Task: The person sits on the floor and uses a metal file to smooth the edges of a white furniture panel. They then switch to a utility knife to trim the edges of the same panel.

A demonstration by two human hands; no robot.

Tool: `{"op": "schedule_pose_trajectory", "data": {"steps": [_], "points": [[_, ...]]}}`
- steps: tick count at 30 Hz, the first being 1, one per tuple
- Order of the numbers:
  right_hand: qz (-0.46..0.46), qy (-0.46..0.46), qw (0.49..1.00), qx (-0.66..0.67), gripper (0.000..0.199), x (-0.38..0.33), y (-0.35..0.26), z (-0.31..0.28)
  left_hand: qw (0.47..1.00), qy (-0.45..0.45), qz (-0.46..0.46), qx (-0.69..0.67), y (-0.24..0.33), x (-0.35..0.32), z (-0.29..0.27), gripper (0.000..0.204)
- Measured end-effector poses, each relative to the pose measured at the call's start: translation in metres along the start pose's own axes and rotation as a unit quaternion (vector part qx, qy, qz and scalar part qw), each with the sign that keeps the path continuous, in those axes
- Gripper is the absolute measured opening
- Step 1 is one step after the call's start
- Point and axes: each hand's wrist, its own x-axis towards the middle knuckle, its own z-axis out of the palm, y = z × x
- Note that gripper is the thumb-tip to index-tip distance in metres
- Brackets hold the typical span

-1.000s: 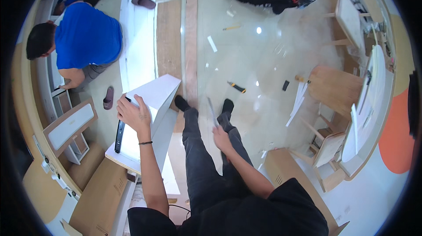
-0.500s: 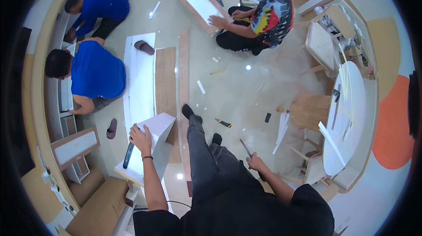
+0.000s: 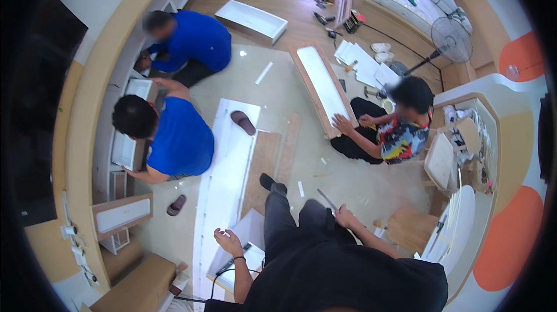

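I sit on the floor in black clothes with my legs stretched forward. My left hand (image 3: 228,242) rests with spread fingers on the top edge of a white furniture panel (image 3: 248,232) standing at my left. A black power tool (image 3: 233,260) lies on the white board beside that hand. My right hand (image 3: 344,217) is closed around a thin metal rod-like tool (image 3: 326,199) that points up and to the left over my right knee.
A long white board (image 3: 223,178) with a brown sandal on it and wooden planks (image 3: 264,164) lie ahead. Two people in blue shirts work at the curved shelf unit on the left. A person in a colourful shirt holds a wood-framed panel (image 3: 322,87). A wooden stool (image 3: 411,229) stands at my right.
The view has tilted upward, showing more of the room. My right hand has lifted from the floor beside my leg to my knee, still holding the thin tool. My left hand stays on the white panel.
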Motion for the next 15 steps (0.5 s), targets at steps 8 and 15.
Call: {"op": "schedule_pose_trajectory", "data": {"steps": [8,15], "points": [[-0.239,0.101,0.948,0.182,0.021,0.062,-0.221,-0.140,0.965,0.010,0.105,-0.239,0.245,0.219,0.014,0.028],[-0.452,0.059,0.832,0.315,0.014,0.135,-0.463,-0.257,0.828,-0.339,0.215,-0.391,0.538,0.295,0.073,0.049]]}}
